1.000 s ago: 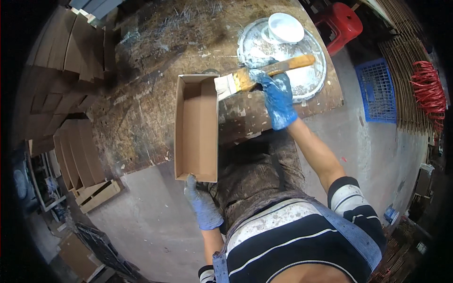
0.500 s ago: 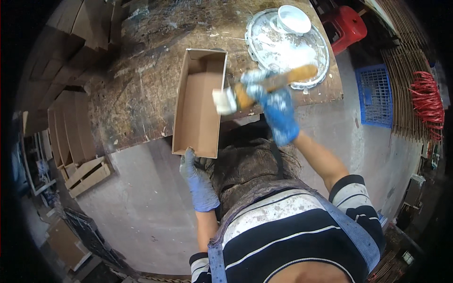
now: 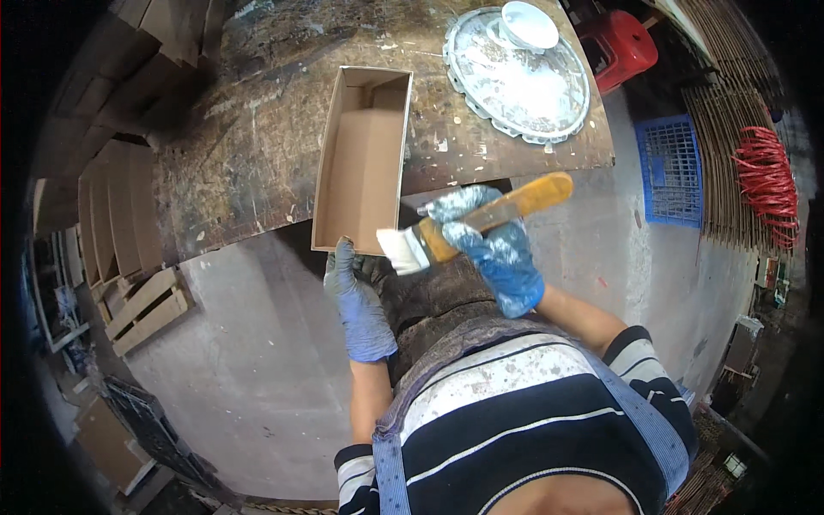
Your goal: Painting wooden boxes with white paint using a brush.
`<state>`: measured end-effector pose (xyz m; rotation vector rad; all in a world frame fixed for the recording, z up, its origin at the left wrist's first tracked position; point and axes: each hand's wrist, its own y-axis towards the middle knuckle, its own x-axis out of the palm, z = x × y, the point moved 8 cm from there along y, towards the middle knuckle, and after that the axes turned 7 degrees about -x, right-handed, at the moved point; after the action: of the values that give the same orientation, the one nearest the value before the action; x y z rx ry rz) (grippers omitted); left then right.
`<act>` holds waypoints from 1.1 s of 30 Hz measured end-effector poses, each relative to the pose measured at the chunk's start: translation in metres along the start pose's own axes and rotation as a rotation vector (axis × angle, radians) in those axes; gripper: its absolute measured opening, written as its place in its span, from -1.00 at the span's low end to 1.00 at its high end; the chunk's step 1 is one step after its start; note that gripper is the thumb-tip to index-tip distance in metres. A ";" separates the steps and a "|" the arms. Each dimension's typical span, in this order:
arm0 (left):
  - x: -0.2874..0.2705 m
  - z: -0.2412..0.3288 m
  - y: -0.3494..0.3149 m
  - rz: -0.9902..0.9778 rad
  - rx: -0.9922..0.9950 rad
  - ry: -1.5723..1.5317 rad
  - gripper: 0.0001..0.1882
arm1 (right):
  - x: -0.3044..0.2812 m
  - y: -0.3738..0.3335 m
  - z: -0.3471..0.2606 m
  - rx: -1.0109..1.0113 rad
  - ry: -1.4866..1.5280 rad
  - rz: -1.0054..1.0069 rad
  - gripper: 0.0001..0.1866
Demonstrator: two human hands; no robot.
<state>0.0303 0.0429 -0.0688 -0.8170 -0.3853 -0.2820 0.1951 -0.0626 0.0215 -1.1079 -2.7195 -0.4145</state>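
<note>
A long, open cardboard box (image 3: 360,163) rests on the worn wooden table, its near end jutting past the front edge. My left hand (image 3: 356,309), in a grey-blue glove, grips that near end, with the thumb at the rim and the other fingers underneath and partly hidden. In my right hand (image 3: 496,249), gloved in blue with white smears, is a flat paintbrush (image 3: 442,245) with a yellow-brown handle. Its white bristles point left, close to the box's near right corner; whether they touch the cardboard I cannot tell.
On the table (image 3: 249,154) at the far right lies a white-smeared round tray (image 3: 519,90) with a white bowl (image 3: 529,26) on it. Cardboard pieces (image 3: 124,206) are stacked at the left. Right of the table are a red stool (image 3: 631,47), a blue crate (image 3: 671,167) and red ties (image 3: 766,184).
My right hand has brought the paintbrush down toward me, from beside the tray to the box's near end. The box appears slightly higher in view, my left hand still on it.
</note>
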 end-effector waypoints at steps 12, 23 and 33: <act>-0.002 -0.007 -0.001 -0.010 -0.051 -0.054 -0.52 | 0.000 -0.028 -0.018 0.113 -0.127 0.059 -0.72; -0.042 0.026 0.002 0.057 0.036 0.118 -0.56 | -0.025 0.069 -0.026 0.109 -0.244 -0.034 -0.70; -0.071 0.059 0.011 0.092 0.080 0.150 -0.35 | 0.004 0.267 0.060 0.029 -0.245 -0.268 -0.69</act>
<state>-0.0419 0.1013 -0.0706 -0.7280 -0.2161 -0.2390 0.3771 0.1418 0.0159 -0.8371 -3.0928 -0.2900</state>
